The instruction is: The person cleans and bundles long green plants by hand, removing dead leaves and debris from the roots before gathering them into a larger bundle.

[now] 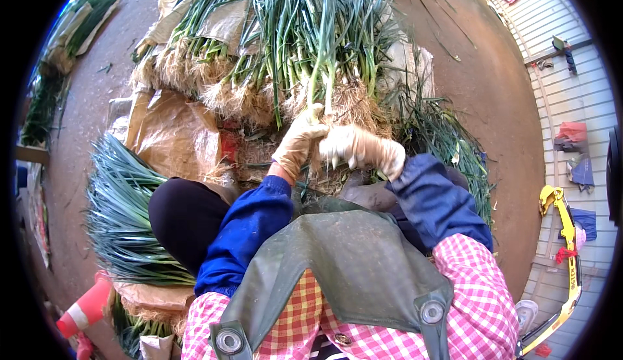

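Note:
Two pale green onion stalks (314, 82) stand up in front of me, their leaves merging with the pile behind. My left hand (300, 141), in a cream glove, is closed around the lower end of the stalks. Beside it and touching it, my right hand (360, 148), gloved too, has its fingers curled in at the root end. What lies inside those right fingers is hidden. Just beyond both hands is a large heap of green onions (285, 42), roots toward me, with a shaggy root mass (354, 110) closest to the right hand.
More green onions (126, 211) lie stacked by my left knee, on a brown sack (175, 133). Loose green leaves (457, 149) are strewn at my right. An orange cone (85, 308) lies at the lower left. A yellow machine arm (571, 256) stands by the slatted wall (555, 94).

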The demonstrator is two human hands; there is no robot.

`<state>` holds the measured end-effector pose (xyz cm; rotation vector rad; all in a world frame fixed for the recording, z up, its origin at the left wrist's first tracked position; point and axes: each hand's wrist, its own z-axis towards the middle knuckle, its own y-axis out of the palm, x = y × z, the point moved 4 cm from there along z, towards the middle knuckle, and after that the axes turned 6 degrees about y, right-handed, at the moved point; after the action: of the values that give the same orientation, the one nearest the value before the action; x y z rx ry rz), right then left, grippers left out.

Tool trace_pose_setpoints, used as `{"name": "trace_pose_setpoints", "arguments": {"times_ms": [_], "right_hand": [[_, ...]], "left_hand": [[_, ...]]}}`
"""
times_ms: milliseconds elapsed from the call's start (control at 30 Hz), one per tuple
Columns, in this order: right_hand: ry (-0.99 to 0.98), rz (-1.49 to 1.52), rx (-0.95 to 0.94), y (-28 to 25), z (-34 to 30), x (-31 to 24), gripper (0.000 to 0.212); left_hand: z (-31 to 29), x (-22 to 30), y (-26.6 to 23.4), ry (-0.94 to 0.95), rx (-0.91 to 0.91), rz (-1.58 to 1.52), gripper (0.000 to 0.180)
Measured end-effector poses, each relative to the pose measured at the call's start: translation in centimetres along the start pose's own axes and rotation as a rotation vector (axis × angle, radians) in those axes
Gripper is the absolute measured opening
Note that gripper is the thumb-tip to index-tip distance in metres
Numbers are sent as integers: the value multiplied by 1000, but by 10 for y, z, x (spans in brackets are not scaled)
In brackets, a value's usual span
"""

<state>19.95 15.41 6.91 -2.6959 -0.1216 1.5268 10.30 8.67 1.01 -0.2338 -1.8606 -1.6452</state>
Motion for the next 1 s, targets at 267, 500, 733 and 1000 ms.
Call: {"name": "trace_pose_setpoints", "arguments": {"times_ms": [267,500,733,1000], "right_hand": [[190,-651,398,-56,14,72,18],[199,591,336,-46,68,39,26],[43,764,109,-56,98,66,23],[141,502,183,-46,88,41,24]], "left_hand": [[4,-17,-57,20,185,47,36],[1,-12,-30,-64,210,90,28],[0,-15,-25,-92,411,275,13],[-6,-9,-18,-69,415,186,11]]}}
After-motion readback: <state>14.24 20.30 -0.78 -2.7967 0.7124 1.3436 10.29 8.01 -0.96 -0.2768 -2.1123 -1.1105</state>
